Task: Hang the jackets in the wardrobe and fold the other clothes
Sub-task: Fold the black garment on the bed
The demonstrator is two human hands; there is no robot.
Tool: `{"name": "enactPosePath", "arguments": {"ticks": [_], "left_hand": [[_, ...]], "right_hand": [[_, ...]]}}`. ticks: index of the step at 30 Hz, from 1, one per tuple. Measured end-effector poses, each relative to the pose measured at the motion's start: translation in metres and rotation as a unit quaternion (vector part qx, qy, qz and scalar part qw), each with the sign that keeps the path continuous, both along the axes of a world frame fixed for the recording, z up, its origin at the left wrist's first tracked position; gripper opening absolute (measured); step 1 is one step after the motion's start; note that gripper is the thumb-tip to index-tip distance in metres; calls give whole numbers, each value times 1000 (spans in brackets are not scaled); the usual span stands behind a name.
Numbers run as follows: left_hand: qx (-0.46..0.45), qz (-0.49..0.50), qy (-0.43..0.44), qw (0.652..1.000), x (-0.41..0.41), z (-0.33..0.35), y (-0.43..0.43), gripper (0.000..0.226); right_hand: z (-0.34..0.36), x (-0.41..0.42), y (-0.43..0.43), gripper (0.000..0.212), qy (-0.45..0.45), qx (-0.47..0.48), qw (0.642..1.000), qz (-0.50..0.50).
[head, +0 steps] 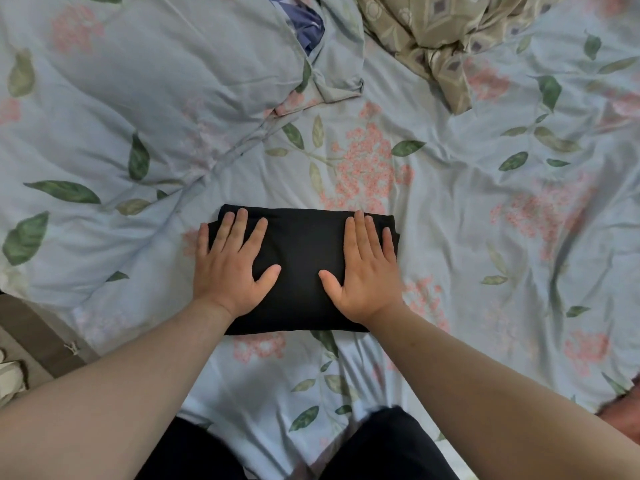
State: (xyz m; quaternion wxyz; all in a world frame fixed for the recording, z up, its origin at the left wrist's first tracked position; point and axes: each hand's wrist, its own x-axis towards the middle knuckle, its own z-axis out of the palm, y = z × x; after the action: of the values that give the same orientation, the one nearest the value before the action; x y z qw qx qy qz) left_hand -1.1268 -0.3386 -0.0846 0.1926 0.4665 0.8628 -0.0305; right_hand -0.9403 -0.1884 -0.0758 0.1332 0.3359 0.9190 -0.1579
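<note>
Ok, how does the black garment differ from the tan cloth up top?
The black garment is plain, the tan cloth diamond-printed. The black garment is folded flat, the tan cloth crumpled. The left hand and right hand press the black garment; nothing touches the tan cloth. Both lie on the floral bedspread.

No writing, label, brand or number can be read, neither on the folded black garment nor on the floral bedding around it.
</note>
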Motion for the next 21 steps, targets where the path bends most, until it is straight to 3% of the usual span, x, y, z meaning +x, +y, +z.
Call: {"name": "enactPosePath", "arguments": {"ticks": [21], "left_hand": [[38,29,-21,999,0,-24,0,81]], "right_hand": [[-24,-4,3,91,-13,-7,1000,1]]}}
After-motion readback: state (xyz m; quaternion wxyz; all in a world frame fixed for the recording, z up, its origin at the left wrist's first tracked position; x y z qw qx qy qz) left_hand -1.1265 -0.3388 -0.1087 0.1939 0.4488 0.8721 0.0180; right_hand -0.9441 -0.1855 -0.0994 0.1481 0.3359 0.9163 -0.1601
